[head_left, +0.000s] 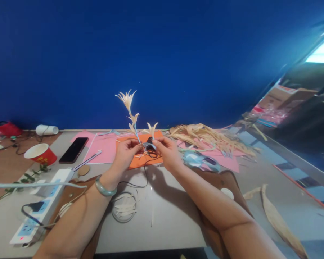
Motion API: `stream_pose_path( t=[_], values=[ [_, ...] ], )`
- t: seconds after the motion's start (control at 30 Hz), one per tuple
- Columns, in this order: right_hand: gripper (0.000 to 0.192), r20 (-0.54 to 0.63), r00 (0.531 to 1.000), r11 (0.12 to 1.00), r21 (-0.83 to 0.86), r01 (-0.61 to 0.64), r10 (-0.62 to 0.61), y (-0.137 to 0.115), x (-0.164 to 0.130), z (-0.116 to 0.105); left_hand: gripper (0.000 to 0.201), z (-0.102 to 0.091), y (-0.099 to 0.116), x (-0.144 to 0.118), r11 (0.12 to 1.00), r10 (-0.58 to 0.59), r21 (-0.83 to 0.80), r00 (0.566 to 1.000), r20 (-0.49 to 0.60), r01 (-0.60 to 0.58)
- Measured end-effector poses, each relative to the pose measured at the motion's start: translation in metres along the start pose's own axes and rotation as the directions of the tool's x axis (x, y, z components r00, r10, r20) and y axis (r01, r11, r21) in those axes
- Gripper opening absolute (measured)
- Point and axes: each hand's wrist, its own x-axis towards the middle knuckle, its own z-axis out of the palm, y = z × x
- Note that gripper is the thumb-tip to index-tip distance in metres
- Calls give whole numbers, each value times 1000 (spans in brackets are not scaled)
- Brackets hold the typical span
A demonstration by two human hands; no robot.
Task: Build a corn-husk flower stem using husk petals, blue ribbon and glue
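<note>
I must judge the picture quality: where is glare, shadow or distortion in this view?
Head view: bright glare at the window washes the upper right; the hands cast a soft shadow on the table; the left hand and right hand holding the dried flower stem are fairly sharp; the table edges bend from wide-lens distortion, and the right side looks smeared.

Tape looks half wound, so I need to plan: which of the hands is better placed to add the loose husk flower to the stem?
Right, probably. The right hand pinches the loose husk flower beside the stem, while the left hand grips the stem's base and holds it upright.
</note>
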Motion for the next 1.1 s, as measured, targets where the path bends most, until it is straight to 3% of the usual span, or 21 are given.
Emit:
stream_pose_path(
  t=[0.27,0.47,1.1],
  values=[
    [29,198,966,986,-17,-166,166,-8,-3,0,33,3,0,-5,998,-30,58,997,67,27],
    [29,307,929,978,-77,-193,207,-7,1,-7,32,1,4,-5,994,-78,92,989,123,67],
    [13,363,911,959,-265,-103,198,-7,2,-11,31,-5,0,-1,975,-216,76,968,128,207]
  ],
)
